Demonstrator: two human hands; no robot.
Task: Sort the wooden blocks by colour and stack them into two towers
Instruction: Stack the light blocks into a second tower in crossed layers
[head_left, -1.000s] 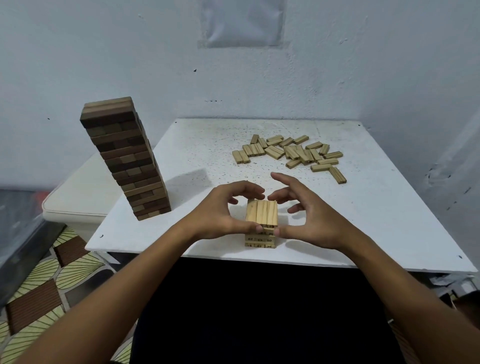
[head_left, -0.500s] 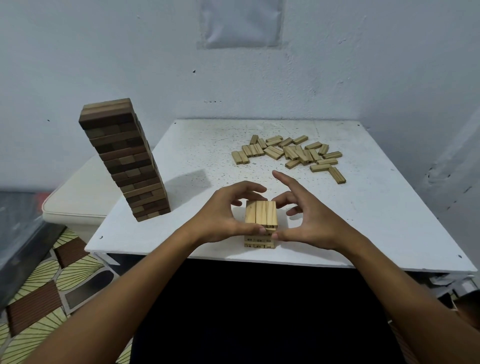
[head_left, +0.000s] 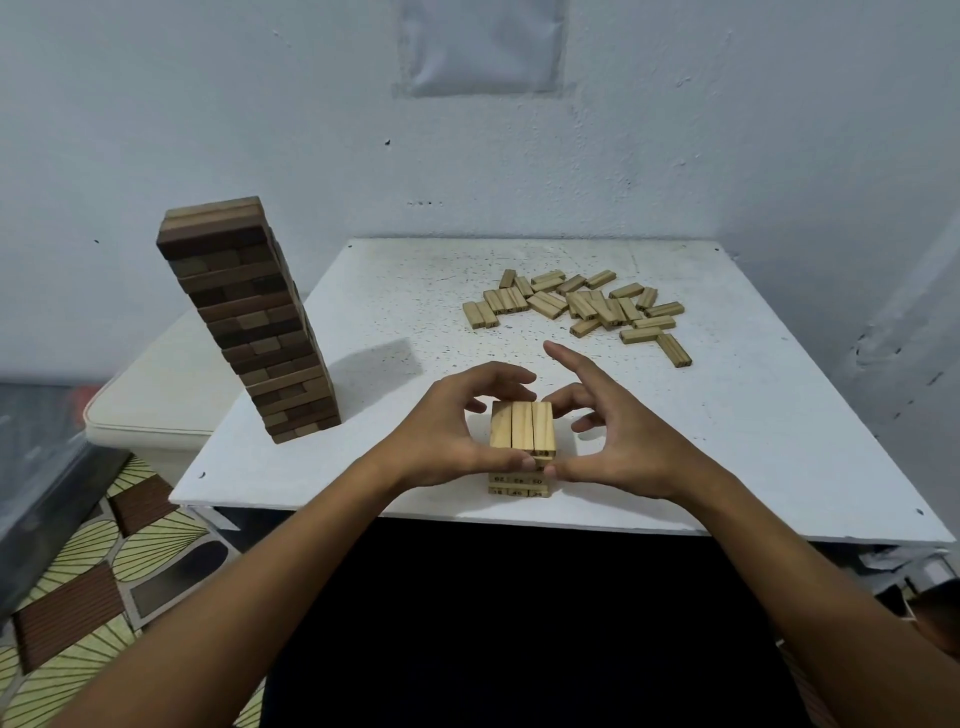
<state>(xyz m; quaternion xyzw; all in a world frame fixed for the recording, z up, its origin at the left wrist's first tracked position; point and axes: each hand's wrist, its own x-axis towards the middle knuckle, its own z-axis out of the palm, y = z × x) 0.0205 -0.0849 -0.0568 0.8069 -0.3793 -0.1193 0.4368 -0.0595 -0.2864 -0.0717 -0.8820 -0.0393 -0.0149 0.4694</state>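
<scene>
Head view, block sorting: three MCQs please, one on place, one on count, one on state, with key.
1. Where does the tall dark brown wooden block tower stand on the white square table?
A. left edge
B. far right corner
C. centre

2. How many blocks form the top layer of the short light wooden block stack?
A. two
B. three
C. five

3. The loose light wooden blocks are:
A. stacked
C. held
B. scattered flat

Key: 1 A, it stands at the left edge. 2 B, three lie side by side. 3 B, the left hand and right hand grip only the stack.

tall tower (head_left: 254, 322) left on table (head_left: 779, 441), short stack (head_left: 521, 449) front centre, loose blocks (head_left: 582, 306) behind
</scene>
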